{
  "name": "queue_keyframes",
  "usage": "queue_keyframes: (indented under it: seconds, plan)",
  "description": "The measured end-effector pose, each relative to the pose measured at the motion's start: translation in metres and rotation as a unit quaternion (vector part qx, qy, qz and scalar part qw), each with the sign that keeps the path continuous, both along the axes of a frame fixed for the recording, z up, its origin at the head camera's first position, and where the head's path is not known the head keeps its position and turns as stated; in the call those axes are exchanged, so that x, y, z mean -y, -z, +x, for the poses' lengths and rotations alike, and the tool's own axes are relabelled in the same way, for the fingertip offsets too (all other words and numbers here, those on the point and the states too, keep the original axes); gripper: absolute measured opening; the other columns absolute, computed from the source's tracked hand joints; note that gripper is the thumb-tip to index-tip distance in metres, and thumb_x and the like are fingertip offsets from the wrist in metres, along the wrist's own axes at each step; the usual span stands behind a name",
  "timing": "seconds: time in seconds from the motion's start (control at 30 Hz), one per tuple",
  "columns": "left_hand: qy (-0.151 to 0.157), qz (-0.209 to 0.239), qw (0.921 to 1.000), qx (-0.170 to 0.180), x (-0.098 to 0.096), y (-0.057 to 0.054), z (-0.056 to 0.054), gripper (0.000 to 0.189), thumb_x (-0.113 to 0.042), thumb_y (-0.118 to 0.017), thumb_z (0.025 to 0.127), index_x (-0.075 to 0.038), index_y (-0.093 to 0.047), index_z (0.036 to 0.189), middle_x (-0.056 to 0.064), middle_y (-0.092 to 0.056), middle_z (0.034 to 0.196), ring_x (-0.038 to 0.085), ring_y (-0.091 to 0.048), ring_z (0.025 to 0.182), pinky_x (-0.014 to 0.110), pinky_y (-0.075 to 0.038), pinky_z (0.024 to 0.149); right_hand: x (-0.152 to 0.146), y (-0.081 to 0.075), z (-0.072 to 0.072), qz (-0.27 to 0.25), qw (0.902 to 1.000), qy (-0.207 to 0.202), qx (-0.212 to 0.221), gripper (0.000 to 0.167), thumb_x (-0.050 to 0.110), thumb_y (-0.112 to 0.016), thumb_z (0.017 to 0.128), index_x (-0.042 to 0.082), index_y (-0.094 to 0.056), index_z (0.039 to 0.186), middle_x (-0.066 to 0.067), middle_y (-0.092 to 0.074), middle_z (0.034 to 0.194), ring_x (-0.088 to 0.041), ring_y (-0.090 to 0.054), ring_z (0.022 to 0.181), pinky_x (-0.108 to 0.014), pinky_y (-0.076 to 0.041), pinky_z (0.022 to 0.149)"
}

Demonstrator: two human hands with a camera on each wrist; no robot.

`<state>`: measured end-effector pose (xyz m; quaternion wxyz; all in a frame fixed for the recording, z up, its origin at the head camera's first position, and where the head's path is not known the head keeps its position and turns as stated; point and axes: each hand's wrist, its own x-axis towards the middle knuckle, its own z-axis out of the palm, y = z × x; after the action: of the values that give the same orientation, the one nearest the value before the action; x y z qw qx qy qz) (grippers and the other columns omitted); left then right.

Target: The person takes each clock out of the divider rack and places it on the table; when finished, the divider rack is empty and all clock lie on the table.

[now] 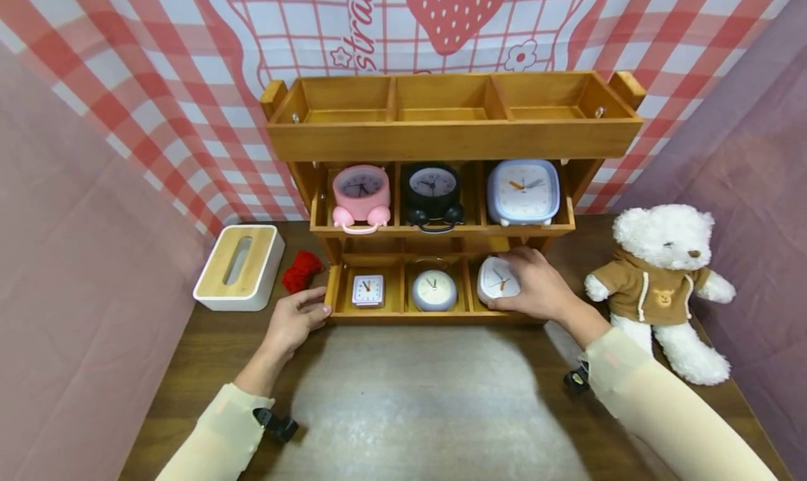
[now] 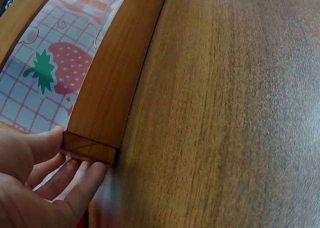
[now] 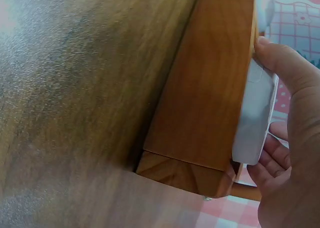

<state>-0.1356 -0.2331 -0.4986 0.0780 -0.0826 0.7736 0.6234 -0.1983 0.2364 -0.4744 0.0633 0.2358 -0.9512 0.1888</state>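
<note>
My right hand (image 1: 532, 281) holds a small white alarm clock (image 1: 497, 279) in the right compartment of the lowest tier of a wooden shelf (image 1: 454, 139). In the right wrist view, the thumb lies on one end of the clock's pale side (image 3: 254, 115) and the fingers are at the other end. At the tier's left front corner (image 2: 90, 149), my left hand (image 1: 295, 321) grips the wood between thumb and fingers. A small square clock (image 1: 368, 290) sits in the left compartment, a round grey-rimmed clock (image 1: 434, 290) in the middle one.
On the middle tier stand a pink clock (image 1: 361, 190), a black clock (image 1: 432, 187) and a blue clock (image 1: 523, 190). Left of the shelf are a tissue box (image 1: 213, 290) and a red fuzzy item (image 1: 301, 271). A white teddy bear (image 1: 662, 285) sits to the right.
</note>
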Motion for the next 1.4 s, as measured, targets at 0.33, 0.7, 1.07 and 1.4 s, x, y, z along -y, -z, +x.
queue_keyframes:
  seconds: [0.33, 0.7, 1.07, 1.4]
  plan:
    - [0.011, 0.005, 0.9999, 0.006, 0.002, 0.003, 0.001, 0.05, -0.002, -0.069, 0.097, 0.005, -0.053, 0.144, 0.031, -0.062, 0.133, 0.013, -0.069, 0.098, 0.034, -0.064, 0.083, -0.01, -0.01, 0.015, -0.068, 0.9971, 0.008, -0.031, 0.089, 0.044, -0.097, 0.057, 0.003, -0.067, 0.13, -0.023, -0.059, 0.131, -0.04, -0.05, 0.122, -0.057, -0.049, 0.097]
    - [0.017, -0.002, 0.9998, 0.004, 0.003, 0.001, -0.001, 0.05, -0.002, -0.069, 0.097, 0.006, -0.053, 0.144, 0.031, -0.061, 0.135, 0.013, -0.069, 0.098, 0.032, -0.064, 0.082, -0.027, -0.031, 0.051, -0.087, 0.995, -0.016, -0.046, 0.096, 0.04, -0.1, 0.056, 0.001, -0.063, 0.136, -0.017, -0.058, 0.127, -0.034, -0.054, 0.115, -0.052, -0.048, 0.093]
    - [0.018, 0.003, 0.9998, 0.005, 0.003, 0.001, -0.001, 0.05, -0.001, -0.068, 0.097, 0.006, -0.053, 0.144, 0.031, -0.058, 0.136, 0.016, -0.069, 0.099, 0.03, -0.064, 0.081, -0.043, -0.036, 0.096, -0.074, 0.9961, -0.014, -0.046, 0.097, 0.041, -0.101, 0.055, 0.002, -0.064, 0.135, -0.006, -0.059, 0.131, -0.024, -0.055, 0.117, -0.024, -0.042, 0.095]
    - [0.022, 0.004, 0.9997, 0.013, 0.004, 0.0, -0.002, 0.051, -0.002, -0.068, 0.097, 0.005, -0.052, 0.145, 0.03, -0.055, 0.139, 0.018, -0.069, 0.102, 0.036, -0.064, 0.085, -0.052, -0.018, 0.132, -0.078, 0.9944, -0.045, -0.055, 0.097, 0.04, -0.101, 0.051, 0.0, -0.065, 0.132, -0.007, -0.06, 0.13, -0.022, -0.052, 0.117, 0.0, -0.024, 0.103]
